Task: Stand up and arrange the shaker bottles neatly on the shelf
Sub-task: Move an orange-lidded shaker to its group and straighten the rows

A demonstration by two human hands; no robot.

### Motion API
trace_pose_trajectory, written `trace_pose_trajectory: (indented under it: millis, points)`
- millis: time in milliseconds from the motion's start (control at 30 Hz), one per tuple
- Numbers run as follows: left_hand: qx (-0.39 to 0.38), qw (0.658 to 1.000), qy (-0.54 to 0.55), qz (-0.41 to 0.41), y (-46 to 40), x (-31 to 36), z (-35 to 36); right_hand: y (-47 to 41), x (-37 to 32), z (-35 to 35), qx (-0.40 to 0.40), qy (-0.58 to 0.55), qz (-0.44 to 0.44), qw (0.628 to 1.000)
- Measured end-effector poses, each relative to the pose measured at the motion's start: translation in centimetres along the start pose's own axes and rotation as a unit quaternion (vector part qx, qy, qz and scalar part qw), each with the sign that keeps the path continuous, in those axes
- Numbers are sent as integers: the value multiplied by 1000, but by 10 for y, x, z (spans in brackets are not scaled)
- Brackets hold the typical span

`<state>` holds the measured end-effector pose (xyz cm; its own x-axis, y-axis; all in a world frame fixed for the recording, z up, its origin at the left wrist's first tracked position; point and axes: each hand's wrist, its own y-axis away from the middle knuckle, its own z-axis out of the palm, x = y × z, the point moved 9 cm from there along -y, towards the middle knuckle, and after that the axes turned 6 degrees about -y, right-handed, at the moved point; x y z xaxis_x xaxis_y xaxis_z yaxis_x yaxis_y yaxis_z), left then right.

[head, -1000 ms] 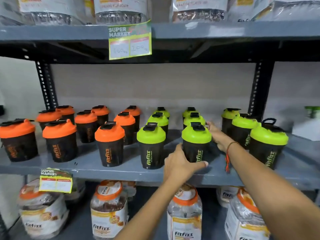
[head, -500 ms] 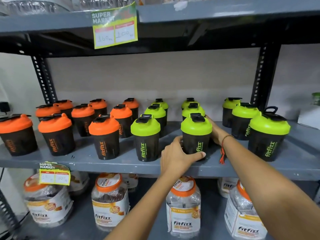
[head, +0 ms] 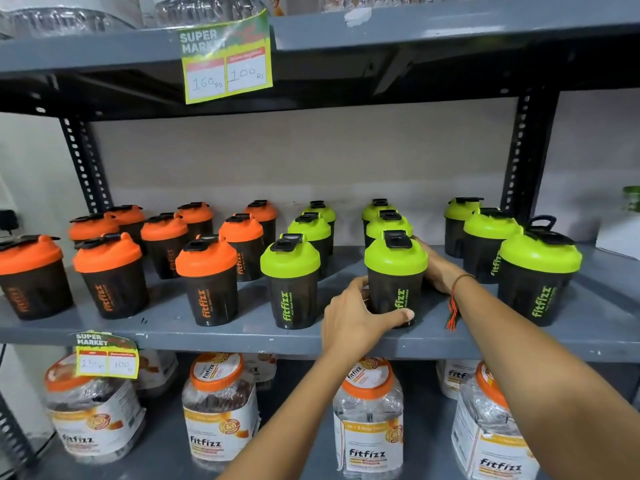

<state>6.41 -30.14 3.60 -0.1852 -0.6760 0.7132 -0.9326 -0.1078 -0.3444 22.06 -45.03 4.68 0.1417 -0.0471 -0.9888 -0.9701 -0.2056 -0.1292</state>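
While the left hand (head: 356,315) and right hand (head: 437,268) wrap around the black plastic shaker bottle with the green lid (head: 395,277) at the front of the grey metal shelf (head: 242,337), they should slide it slowly, upright, into line.

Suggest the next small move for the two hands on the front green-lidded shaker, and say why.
Probably a slight nudge to square it up, then let go. Both the left hand and the right hand cup the front green shaker, which stands upright on the shelf, roughly in line with the two green shakers behind it. The other shakers all stand upright too.
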Motion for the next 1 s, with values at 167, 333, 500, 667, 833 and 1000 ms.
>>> trace_pose_trajectory:
  millis: [167, 333, 500, 667, 833, 1000]
  points:
    - [0, 1000, 6, 11, 1, 2, -1, 1, -2, 0, 5, 6, -9, 1000]
    - [-4, 999, 38, 14, 8, 1, -8, 2, 1, -13, 43, 24, -14, 999]
    - [-9, 994, 109, 28, 41, -7, -32, 25, -2, -32, 124, 7, -44, 991]
    - [36, 981, 177, 70, 77, -28, -88, 87, -69, -28, 296, 14, -156, 942]
    - [141, 956, 236, 104, 107, -77, -201, 167, -153, 2, 441, 30, -309, 842]
    - [278, 920, 258, 104, 111, -164, -329, 236, -211, 152, 459, 63, -449, 764]
